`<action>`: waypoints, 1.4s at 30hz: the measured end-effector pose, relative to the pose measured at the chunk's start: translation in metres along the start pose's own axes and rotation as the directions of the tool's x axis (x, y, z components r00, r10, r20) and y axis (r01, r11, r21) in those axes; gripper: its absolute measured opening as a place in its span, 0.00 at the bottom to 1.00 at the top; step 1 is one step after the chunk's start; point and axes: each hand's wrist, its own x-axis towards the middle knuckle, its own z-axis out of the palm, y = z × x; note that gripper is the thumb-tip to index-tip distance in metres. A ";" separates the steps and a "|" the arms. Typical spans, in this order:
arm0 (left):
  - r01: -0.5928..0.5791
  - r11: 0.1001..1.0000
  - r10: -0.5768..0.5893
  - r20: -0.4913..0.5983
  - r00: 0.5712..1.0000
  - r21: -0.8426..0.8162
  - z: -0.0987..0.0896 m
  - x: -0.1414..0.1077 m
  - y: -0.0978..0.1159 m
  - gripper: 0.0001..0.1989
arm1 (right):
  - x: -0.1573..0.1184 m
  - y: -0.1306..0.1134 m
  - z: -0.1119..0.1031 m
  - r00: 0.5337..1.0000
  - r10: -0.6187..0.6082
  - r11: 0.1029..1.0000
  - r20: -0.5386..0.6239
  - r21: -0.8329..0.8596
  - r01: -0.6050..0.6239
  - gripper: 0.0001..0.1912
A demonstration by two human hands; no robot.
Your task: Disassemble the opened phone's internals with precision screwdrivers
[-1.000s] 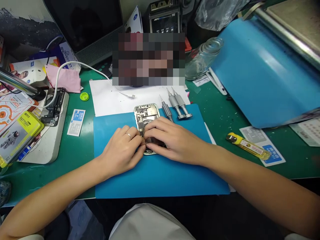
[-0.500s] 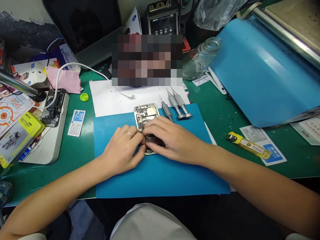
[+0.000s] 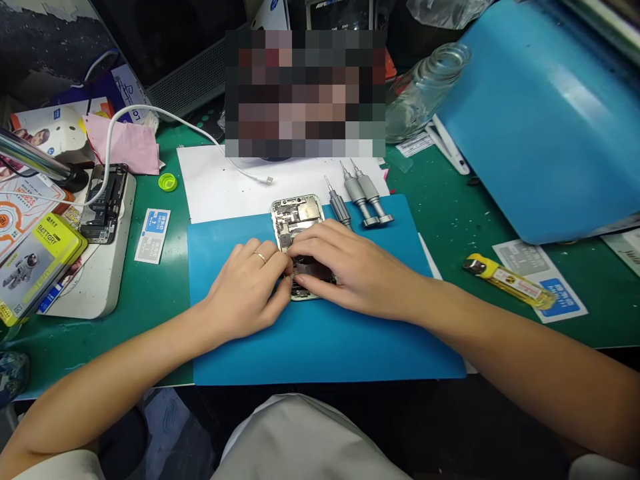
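An opened phone (image 3: 306,212) lies on the blue mat (image 3: 320,353), its far end reaching over the white paper (image 3: 215,187). The left hand (image 3: 253,287), wearing 1 ring (image 3: 260,257), has its fingers curled in and its fingertips at the phone's left edge; whether they pinch anything I cannot tell. The right hand (image 3: 363,270) arches over the phone's near half from the right, thumb and fingers a little apart, fingertips close to those of the left hand; whether it grips a part is hidden too. Just right of the phone's far end lie 3 grey screwdrivers (image 3: 339,208), tips pointing far. A yellow lighter (image 3: 510,280) lies well to the right, and a green cap (image 3: 167,182) on the far left.
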 end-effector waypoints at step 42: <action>0.014 0.995 -0.018 0.043 0.999 0.095 0.001 0.002 0.002 0.07 | 0.000 0.001 -0.004 1.000 -0.007 1.000 0.026 0.006 0.006 0.09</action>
